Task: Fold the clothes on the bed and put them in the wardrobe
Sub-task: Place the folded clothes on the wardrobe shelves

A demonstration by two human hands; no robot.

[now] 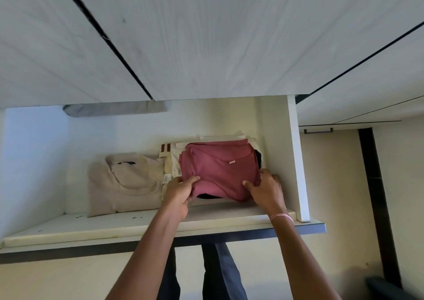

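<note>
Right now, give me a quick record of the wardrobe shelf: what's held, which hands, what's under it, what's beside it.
held: folded pink garment
left hand: grips its front left edge
right hand: grips its front right edge
under it: cream folded clothes, something dark at the front
beside it: beige folded shirt, to the left on the same shelf

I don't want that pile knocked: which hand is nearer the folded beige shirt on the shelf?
Left. The left hand grips the pink garment at its left edge, just beside the beige shirt; the right hand holds its right corner, farther away.
</note>
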